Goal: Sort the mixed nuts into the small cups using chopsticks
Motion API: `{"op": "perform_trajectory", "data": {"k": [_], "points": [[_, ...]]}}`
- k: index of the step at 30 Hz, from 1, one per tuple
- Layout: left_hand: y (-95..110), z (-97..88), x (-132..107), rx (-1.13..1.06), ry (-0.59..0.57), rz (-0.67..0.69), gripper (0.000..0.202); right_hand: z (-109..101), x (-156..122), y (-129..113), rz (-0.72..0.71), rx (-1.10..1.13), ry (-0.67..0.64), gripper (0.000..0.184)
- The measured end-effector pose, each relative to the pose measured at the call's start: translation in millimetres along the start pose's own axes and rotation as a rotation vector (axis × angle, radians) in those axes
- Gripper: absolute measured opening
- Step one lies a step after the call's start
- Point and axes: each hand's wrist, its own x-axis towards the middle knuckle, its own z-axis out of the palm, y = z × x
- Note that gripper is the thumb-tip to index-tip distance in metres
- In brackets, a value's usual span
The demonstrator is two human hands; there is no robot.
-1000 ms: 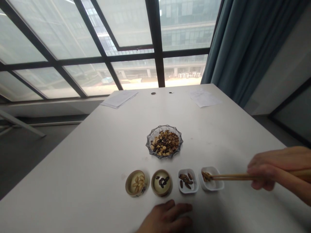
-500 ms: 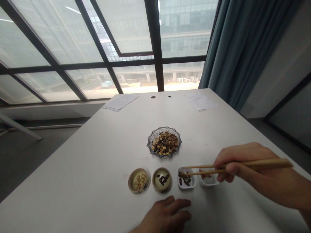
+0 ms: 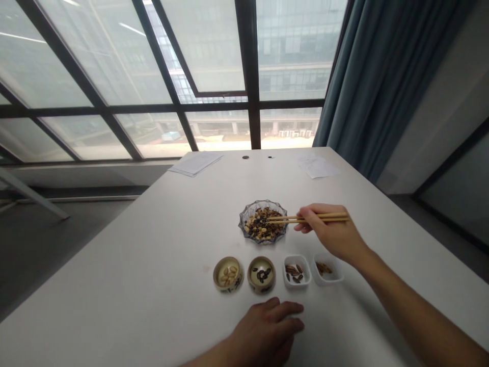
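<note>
Right hand [image 3: 331, 232] has swung from the white dishes over to the cut-glass bowl [image 3: 263, 202], fingers closed on the chopsticks [image 3: 317, 218], tips in the mixed nuts and seeds [image 3: 262, 224]. Bowl's still heaped, but peanuts sit in one ceramic cup [image 3: 228, 258], black seeds in another [image 3: 261, 257], brown seeds in two white dishes [image 3: 297, 256] [image 3: 327, 255]. Left hand [image 3: 265, 329] lies open on the table [image 3: 133, 255].

Chopstick tips [image 3: 272, 219] lost in seeds [image 3: 257, 229]; left forearm [image 3: 206, 361] cut off.

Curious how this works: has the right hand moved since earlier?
Yes: the right hand went forward, past the rightmost white dish, to the glass dish.
</note>
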Motion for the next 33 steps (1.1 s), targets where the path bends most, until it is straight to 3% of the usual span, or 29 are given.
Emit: {"op": "perform_trajectory", "data": {"k": [7, 22, 30, 33], "points": [[5, -10.6, 3, -0.017, -0.038, -0.011, 0.035, 31, -3, 15, 0.006, -0.054, -0.086, 0.046], [0, -1.1, 1, -0.003, -0.031, 0.012, 0.034, 36, -10, 31, 0.043, 0.004, -0.018, 0.051], [1, -0.8, -1, -0.014, -0.025, -0.008, 0.037, 36, -8, 32, -0.008, -0.094, -0.073, 0.053], [1, -1.4, -1, -0.02, -0.015, 0.003, 0.037, 39, -8, 36, 0.006, -0.062, -0.021, 0.055]]}}
